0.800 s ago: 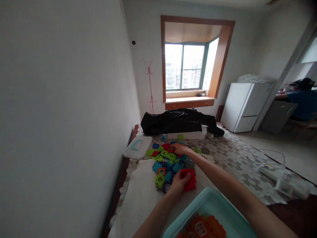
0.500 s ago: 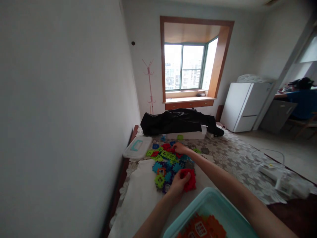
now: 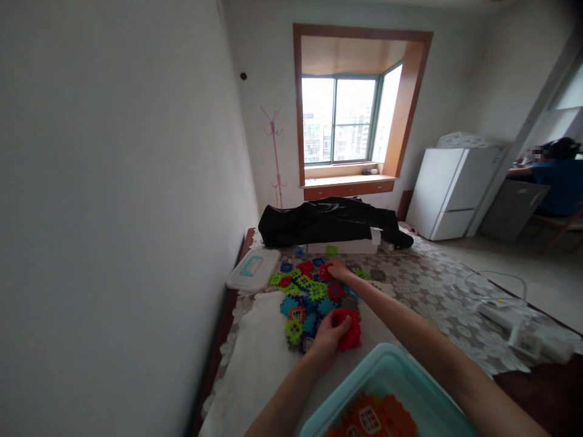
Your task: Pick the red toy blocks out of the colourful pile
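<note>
At the far left of the frame we see a bare white wall, and low beside it a white lid with a teal handle (image 3: 253, 270) lying flat on the patterned tablecloth (image 3: 428, 288). Just right of the lid spreads a heap of coloured plastic blocks (image 3: 306, 297), green, red, blue and orange, at the lower middle of the frame. Our left hand (image 3: 328, 337) sits at the near edge of that heap with its fingers curled closed around a red block cluster (image 3: 348, 328), thumb on top, the cluster jutting out to the right of the hand. Slightly further right and higher, at the far edge of the heap, our right hand (image 3: 337, 269) reaches out with fingers drawn together, pinched on a small red block (image 3: 325, 272) that still touches the heap. The two hands are apart, with the blocks between them. Along the bottom edge, right of centre, we see the rim of a teal bin (image 3: 392, 370) holding orange block pieces (image 3: 371, 419). Behind the heap, mid-frame, lies a black bag (image 3: 328, 221). At the right stands a white fridge (image 3: 450, 191), and at the far right edge a person in blue (image 3: 558, 182) sits.
</note>
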The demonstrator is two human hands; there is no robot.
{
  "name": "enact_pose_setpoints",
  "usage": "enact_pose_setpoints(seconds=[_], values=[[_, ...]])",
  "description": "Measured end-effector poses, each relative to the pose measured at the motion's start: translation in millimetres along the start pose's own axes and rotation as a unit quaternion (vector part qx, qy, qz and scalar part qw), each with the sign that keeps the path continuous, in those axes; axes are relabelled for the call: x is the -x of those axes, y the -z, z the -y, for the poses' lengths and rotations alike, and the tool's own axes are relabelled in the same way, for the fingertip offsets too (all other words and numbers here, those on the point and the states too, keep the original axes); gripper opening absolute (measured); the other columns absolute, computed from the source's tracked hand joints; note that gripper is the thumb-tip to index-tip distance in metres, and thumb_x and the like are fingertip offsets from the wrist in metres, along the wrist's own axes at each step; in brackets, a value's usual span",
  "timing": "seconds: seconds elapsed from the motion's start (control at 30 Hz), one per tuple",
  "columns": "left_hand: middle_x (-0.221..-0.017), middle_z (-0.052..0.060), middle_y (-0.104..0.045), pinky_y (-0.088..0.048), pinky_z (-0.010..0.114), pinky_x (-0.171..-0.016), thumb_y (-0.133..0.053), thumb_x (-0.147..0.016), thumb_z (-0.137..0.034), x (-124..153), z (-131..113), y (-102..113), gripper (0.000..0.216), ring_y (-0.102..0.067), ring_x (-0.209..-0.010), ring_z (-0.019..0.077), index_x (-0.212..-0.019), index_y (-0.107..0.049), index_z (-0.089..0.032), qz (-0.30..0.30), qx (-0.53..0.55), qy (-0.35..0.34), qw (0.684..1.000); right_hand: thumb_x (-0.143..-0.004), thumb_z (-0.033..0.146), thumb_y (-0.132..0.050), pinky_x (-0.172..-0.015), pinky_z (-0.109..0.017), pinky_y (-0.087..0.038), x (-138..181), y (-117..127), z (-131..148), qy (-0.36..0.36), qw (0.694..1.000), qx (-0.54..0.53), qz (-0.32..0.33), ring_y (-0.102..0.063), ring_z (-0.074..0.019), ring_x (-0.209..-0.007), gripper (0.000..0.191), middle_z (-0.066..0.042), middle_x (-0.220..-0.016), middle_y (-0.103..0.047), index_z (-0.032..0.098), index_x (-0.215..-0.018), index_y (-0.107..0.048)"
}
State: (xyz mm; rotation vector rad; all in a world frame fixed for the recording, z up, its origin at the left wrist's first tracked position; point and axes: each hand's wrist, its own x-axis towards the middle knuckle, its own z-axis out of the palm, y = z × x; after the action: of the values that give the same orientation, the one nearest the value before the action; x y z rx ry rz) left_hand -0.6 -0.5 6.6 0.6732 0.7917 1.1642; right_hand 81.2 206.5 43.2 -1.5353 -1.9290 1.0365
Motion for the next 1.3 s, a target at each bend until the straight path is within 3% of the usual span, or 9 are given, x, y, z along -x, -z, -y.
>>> enact_pose_setpoints(seconds=[0.07, 0.17, 0.23, 0.33, 0.53, 0.8, 1.07, 1.23, 1.3], values=[[-0.095, 0.01, -0.074, -0.059, 0.03, -0.063, -0.096, -0.064, -0.05, -1, 0, 0, 0.061, -0.068, -0.073, 0.0186, -0.102, -0.066, -0.014, -0.002, 0.002, 0.001, 1.0, -0.1, 0.039, -0.067, -0.088, -0.042, -0.06, 2, 2, 2, -0.003, 0.999, -0.046, -0.02, -0.068, -0.0234, -0.105, 0.035, -0.009, -0.127, -0.065, 0.017, -0.128, -0.064], [-0.094, 0.01, -0.074, -0.059, 0.03, -0.063, -0.097, -0.062, -0.051, -3, 1, 2, 0.064, -0.069, -0.074, 0.0191, -0.103, -0.065, -0.014, -0.007, 0.01, 0.007, 1.0, -0.099, 0.029, -0.062, -0.068, -0.029, -0.055, 7, 8, 7, -0.001, 0.991, -0.123, -0.059, -0.064, -0.0168, -0.078, 0.018, -0.006, -0.094, -0.069, 0.012, -0.1, -0.068], [-0.094, 0.01, -0.074, -0.06, 0.031, -0.064, -0.097, -0.061, -0.051, -4, 3, 3, 0.066, -0.07, -0.075, 0.0199, -0.103, -0.065, -0.014, -0.008, 0.017, 0.01, 1.0, -0.09, 0.022, -0.057, -0.056, -0.025, -0.045, 15, 15, 10, 0.013, 0.981, -0.178, -0.078, -0.055, -0.0142, -0.062, 0.015, -0.002, -0.072, -0.061, 0.014, -0.079, -0.063], [-0.095, 0.01, -0.074, -0.061, 0.032, -0.064, -0.096, -0.063, -0.051, -5, 4, 5, 0.065, -0.07, -0.074, 0.0195, -0.106, -0.064, -0.014, -0.002, 0.022, 0.012, 1.0, -0.074, 0.022, -0.057, -0.051, -0.024, -0.037, 42, 27, 10, 0.038, 0.966, -0.247, -0.071, -0.048, -0.0131, -0.056, 0.007, 0.0, -0.062, -0.054, 0.018, -0.068, -0.055], [-0.09, 0.008, -0.073, -0.062, 0.033, -0.064, -0.097, -0.062, -0.052, -6, 4, 2, 0.066, -0.069, -0.07, 0.0179, -0.104, -0.064, -0.013, -0.003, 0.016, 0.014, 1.0, -0.066, 0.019, -0.065, -0.058, -0.025, -0.04, 134, 53, 11, 0.158, 0.903, -0.398, 0.043, -0.053, -0.0143, -0.067, 0.006, -0.002, -0.08, -0.062, 0.019, -0.069, -0.06], [-0.091, 0.006, -0.073, -0.058, 0.029, -0.069, -0.098, -0.06, -0.049, -1, -2, -2, 0.062, -0.067, -0.072, 0.0154, -0.102, -0.068, -0.015, -0.022, -0.005, 0.016, 1.0, -0.092, 0.023, -0.065, -0.072, -0.028, -0.046, 229, 94, 40, 0.337, 0.888, -0.264, 0.166, -0.059, -0.017, -0.078, 0.017, -0.007, -0.085, -0.066, 0.017, -0.076, -0.067], [-0.099, 0.007, -0.075, -0.055, 0.029, -0.08, -0.095, -0.067, -0.047, 6, -13, -10, 0.054, -0.069, -0.082, 0.0169, -0.103, -0.07, -0.015, -0.018, -0.032, 0.02, 0.999, -0.096, 0.054, -0.069, -0.074, -0.028, -0.048, 261, 96, 27, 0.316, 0.844, -0.297, 0.314, -0.058, -0.016, -0.079, 0.042, -0.009, -0.092, -0.066, 0.013, -0.101, -0.073], [-0.098, 0.007, -0.075, -0.056, 0.03, -0.081, -0.093, -0.07, -0.046, 6, -13, -11, 0.053, -0.07, -0.083, 0.018, -0.107, -0.07, -0.016, -0.02, -0.025, 0.029, 0.999, -0.078, 0.082, -0.07, -0.106, -0.044, -0.047, 260, 91, 14, 0.291, 0.785, -0.355, 0.415, -0.06, -0.032, -0.121, 0.086, -0.018, -0.129, -0.064, 0.016, -0.132, -0.068], [-0.1, 0.008, -0.076, -0.057, 0.03, -0.081, -0.093, -0.071, -0.045, 4, -11, -10, 0.052, -0.071, -0.085, 0.0181, -0.107, -0.07, -0.016, -0.021, -0.023, 0.034, 0.999, -0.079, 0.084, -0.067, -0.108, -0.049, -0.046, 255, 86, 4, 0.302, 0.769, -0.399, 0.397, -0.06, -0.0353, -0.125, 0.086, -0.018, -0.132, -0.064, 0.019, -0.134, -0.068]])
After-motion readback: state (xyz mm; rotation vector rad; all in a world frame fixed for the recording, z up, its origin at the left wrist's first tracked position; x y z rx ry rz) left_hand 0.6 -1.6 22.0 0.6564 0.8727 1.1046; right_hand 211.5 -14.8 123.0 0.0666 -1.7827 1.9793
